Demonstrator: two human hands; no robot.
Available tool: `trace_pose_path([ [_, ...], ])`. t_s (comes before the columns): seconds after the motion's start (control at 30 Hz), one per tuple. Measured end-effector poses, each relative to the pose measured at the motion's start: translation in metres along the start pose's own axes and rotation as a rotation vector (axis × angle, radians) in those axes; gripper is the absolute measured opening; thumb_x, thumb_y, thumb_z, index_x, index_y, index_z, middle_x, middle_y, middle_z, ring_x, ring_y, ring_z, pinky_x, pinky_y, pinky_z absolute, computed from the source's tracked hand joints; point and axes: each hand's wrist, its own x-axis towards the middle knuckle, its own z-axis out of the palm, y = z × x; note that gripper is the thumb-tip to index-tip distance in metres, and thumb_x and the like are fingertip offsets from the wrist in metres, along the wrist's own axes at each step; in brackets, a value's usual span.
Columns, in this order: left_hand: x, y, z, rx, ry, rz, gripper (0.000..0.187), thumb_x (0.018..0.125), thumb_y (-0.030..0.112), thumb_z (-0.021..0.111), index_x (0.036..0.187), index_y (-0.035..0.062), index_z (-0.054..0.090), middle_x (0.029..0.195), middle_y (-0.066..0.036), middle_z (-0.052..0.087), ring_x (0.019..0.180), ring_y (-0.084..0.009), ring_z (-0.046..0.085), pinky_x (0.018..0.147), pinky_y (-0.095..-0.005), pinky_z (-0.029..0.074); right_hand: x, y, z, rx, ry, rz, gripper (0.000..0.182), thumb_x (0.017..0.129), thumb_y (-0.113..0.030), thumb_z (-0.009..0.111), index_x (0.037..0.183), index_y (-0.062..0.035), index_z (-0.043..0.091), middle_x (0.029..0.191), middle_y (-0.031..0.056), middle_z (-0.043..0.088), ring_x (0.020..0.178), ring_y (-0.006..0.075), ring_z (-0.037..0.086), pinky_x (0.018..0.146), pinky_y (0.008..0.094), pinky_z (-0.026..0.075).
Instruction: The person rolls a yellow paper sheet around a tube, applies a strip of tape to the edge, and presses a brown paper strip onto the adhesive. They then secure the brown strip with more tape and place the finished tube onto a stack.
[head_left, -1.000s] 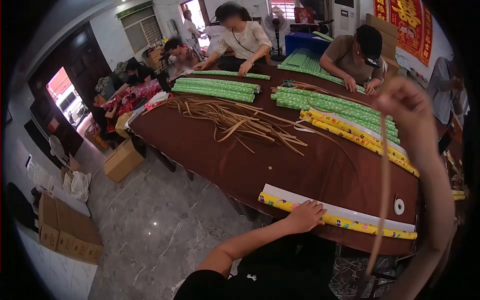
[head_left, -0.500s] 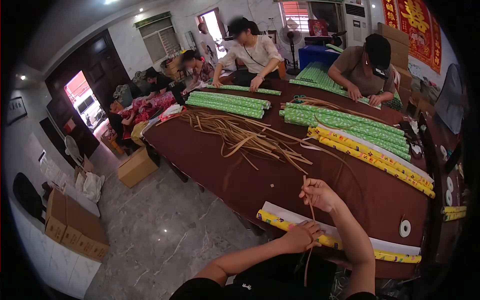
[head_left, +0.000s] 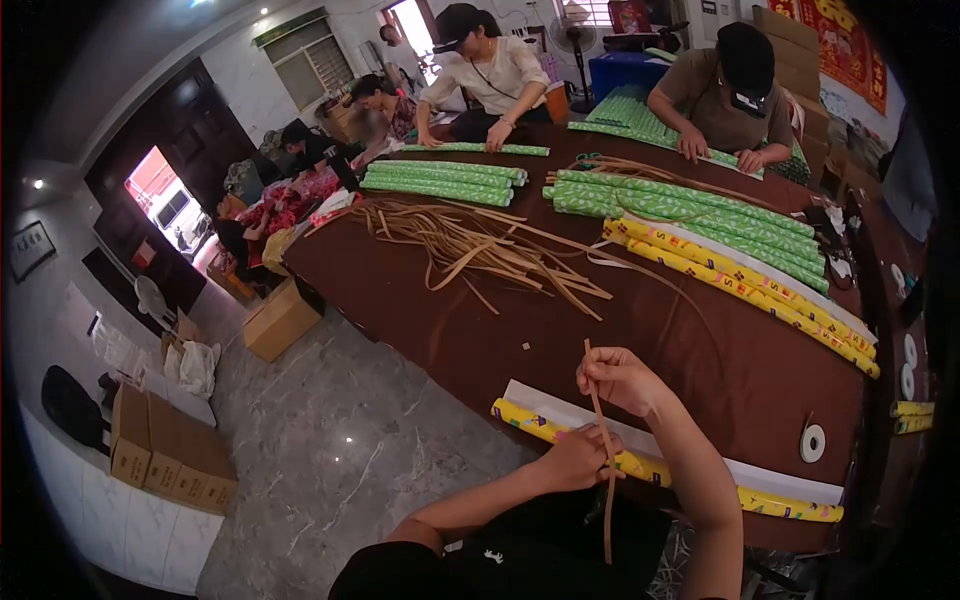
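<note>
My right hand (head_left: 622, 382) is closed in a pinch near the top of a narrow brown strip (head_left: 609, 515), which stands nearly upright and hangs below the table's front edge. Lower down, my left hand (head_left: 578, 460) lies over a yellow patterned paper roll (head_left: 790, 505). Its fingers are curled and meet the strip at a slight bend; the fingertips are partly hidden. The roll lies along the near table edge, with a white flap of paper (head_left: 755, 477) on its far side.
Loose brown strips (head_left: 490, 250) lie tangled on the brown table (head_left: 450, 345). Beyond are green patterned rolls (head_left: 680, 215), more yellow rolls (head_left: 740, 295) and a white tape reel (head_left: 812, 443). Two people work across the table, others farther left. Cardboard boxes (head_left: 165, 455) stand on the floor.
The camera view has shifted slightly. My right hand still pinches the strip, which now shows in front of my left fingers and looks straighter. My left hand has drawn slightly nearer the roll's front side.
</note>
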Motion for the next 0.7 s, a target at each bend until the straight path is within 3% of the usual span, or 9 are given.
trace_pose_path([
  [0.23,-0.005,0.008,-0.001,0.221,0.13,0.129,0.037,0.078,0.027,0.071,0.103,0.0023,0.062,0.112,-0.012,0.061,0.107,-0.0294,0.055,0.097,-0.0443,0.043,0.003,0.007,-0.004,0.111,-0.113,0.004,0.013,0.087,-0.013,0.071,0.093,-0.0032,0.065,0.079,0.005,0.063,0.075,0.0151,0.058,0.073,0.0273,0.046],
  [0.3,-0.004,0.013,-0.02,0.219,0.166,0.109,0.032,0.077,0.023,0.072,0.101,0.0041,0.063,0.116,-0.011,0.06,0.105,-0.0295,0.056,0.096,-0.0449,0.043,0.004,0.008,-0.008,0.141,-0.146,-0.001,0.013,0.087,-0.013,0.071,0.093,-0.0033,0.065,0.078,0.0043,0.061,0.075,0.0144,0.055,0.073,0.027,0.043],
  [0.4,-0.016,-0.006,-0.034,0.15,0.351,-0.068,0.015,0.082,0.008,0.066,0.097,0.0037,0.066,0.104,-0.01,0.065,0.097,-0.0283,0.06,0.088,-0.0417,0.045,0.004,0.007,-0.005,0.133,-0.143,0.003,0.015,0.087,-0.014,0.072,0.094,-0.0029,0.065,0.078,0.0046,0.061,0.075,0.0148,0.054,0.073,0.0271,0.044],
  [0.47,-0.016,-0.012,-0.051,0.025,0.486,-0.272,0.014,0.086,0.005,0.063,0.099,0.0018,0.066,0.098,-0.01,0.067,0.093,-0.0302,0.061,0.085,-0.0409,0.047,0.005,0.009,-0.006,0.082,-0.145,0.019,0.017,0.086,-0.015,0.073,0.095,-0.0025,0.066,0.078,0.0049,0.061,0.076,0.0151,0.054,0.073,0.0268,0.043],
  [0.5,-0.012,-0.01,-0.062,-0.008,0.532,-0.355,0.017,0.088,0.001,0.063,0.105,-0.0005,0.066,0.103,-0.011,0.066,0.093,-0.0254,0.063,0.086,-0.0367,0.049,0.005,0.01,-0.007,0.085,-0.144,0.023,0.017,0.086,-0.015,0.073,0.095,-0.0025,0.066,0.078,0.0049,0.061,0.076,0.0151,0.054,0.073,0.0268,0.043],
  [0.53,-0.007,-0.01,-0.068,-0.008,0.531,-0.36,0.017,0.088,0.001,0.063,0.105,-0.0005,0.066,0.103,-0.011,0.066,0.093,-0.0254,0.063,0.086,-0.0367,0.049,0.005,0.011,-0.008,0.118,-0.179,0.049,0.016,0.087,-0.011,0.071,0.097,-0.0006,0.065,0.081,0.0054,0.062,0.078,0.0146,0.058,0.075,0.0259,0.047],
  [0.6,0.002,-0.012,-0.078,-0.44,0.661,-0.45,0.022,0.088,-0.004,0.062,0.109,-0.0017,0.065,0.109,-0.01,0.066,0.095,-0.0179,0.063,0.086,-0.031,0.05,0.005,0.015,-0.006,0.157,-0.214,0.078,0.014,0.088,-0.008,0.069,0.098,0.0013,0.065,0.084,0.0059,0.064,0.079,0.0141,0.061,0.077,0.0251,0.05],
  [0.63,0.007,-0.012,-0.082,-0.441,0.661,-0.455,0.022,0.088,-0.004,0.062,0.109,-0.0017,0.065,0.109,-0.01,0.066,0.095,-0.0179,0.063,0.086,-0.031,0.05,0.005,0.015,-0.004,0.15,-0.223,0.097,0.015,0.088,-0.007,0.07,0.099,0.0011,0.065,0.085,0.0058,0.064,0.079,0.0141,0.061,0.077,0.0249,0.05],
  [0.7,0.015,-0.013,-0.086,-0.825,0.644,-0.371,0.025,0.088,-0.008,0.061,0.113,-0.0024,0.064,0.11,-0.009,0.064,0.095,-0.0133,0.062,0.085,-0.0267,0.051,0.005,0.018,-0.003,0.147,-0.23,0.118,0.016,0.087,-0.007,0.07,0.1,0.0008,0.065,0.085,0.0058,0.064,0.08,0.0141,0.061,0.077,0.0247,0.05],
])
